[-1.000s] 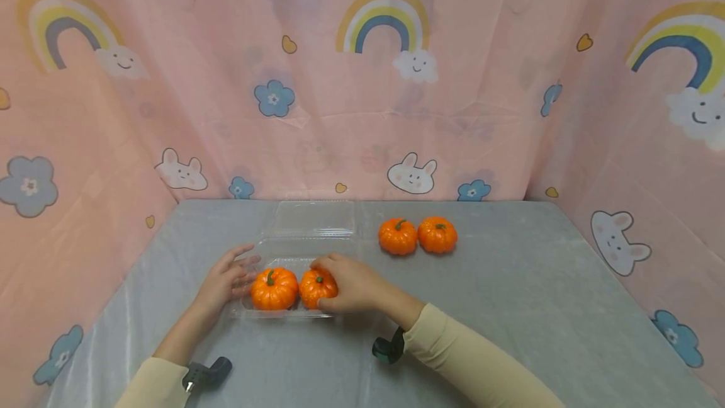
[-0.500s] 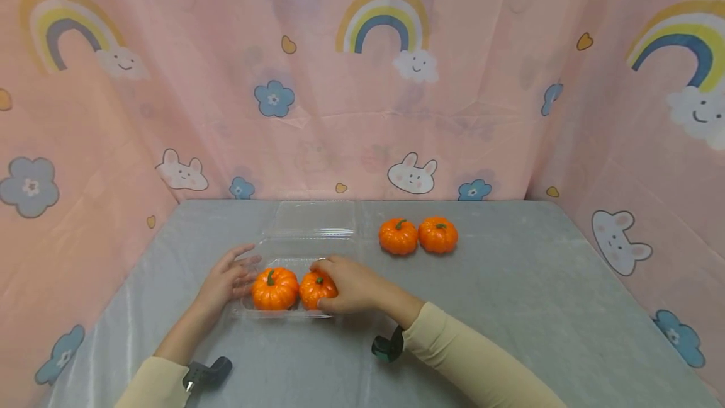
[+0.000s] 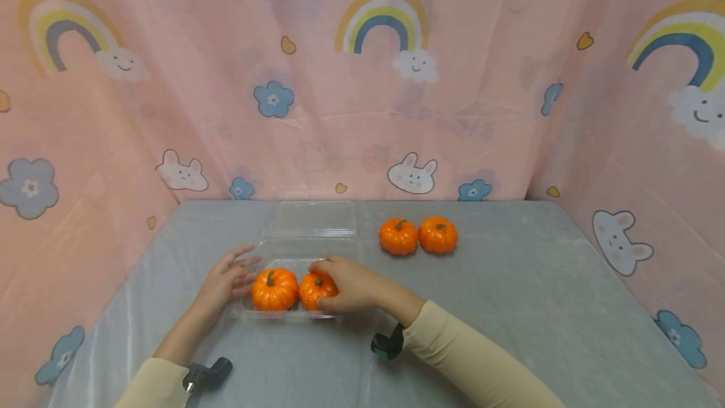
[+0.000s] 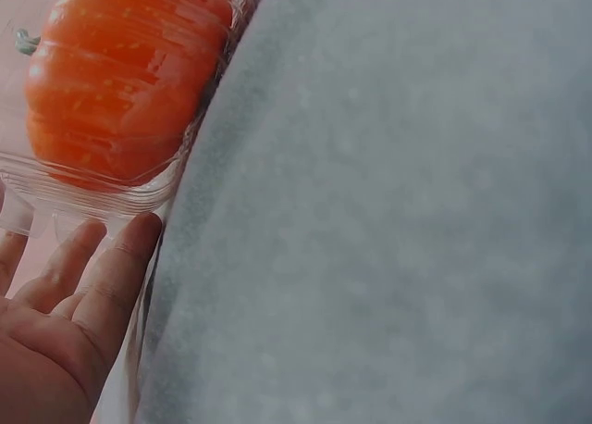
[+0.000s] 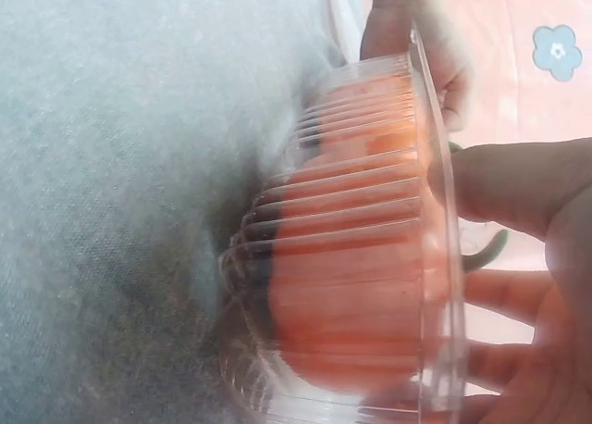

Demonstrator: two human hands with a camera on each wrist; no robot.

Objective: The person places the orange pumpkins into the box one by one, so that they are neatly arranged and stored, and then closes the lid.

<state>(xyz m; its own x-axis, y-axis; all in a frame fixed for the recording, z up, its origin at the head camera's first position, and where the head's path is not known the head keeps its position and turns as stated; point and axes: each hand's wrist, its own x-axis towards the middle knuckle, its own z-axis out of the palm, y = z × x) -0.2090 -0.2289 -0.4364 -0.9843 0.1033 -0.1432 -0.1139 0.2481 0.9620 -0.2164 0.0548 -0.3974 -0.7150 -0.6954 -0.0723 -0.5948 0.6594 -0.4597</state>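
A clear plastic clamshell box [image 3: 283, 315] lies on the table with its lid [image 3: 314, 218] tipped back. Inside its base sit two small orange pumpkins with green stems, a left pumpkin [image 3: 274, 289] and a right pumpkin [image 3: 314, 291]. My right hand [image 3: 354, 285] grips the right pumpkin, thumb at the near side and fingers at the far side. At the box's left end is my left hand [image 3: 225, 281], fingers extended. In the left wrist view the left fingertips [image 4: 139, 234] meet the ribbed plastic wall. Through the box wall [image 5: 347, 193] in the right wrist view, the pumpkins show blurred.
Two more orange pumpkins, one [image 3: 398, 236] beside the other [image 3: 438, 235], stand at the back right of the box. A grey cloth covers the table [image 3: 510, 294]. Behind and at both sides hangs a pink printed curtain [image 3: 362, 112].
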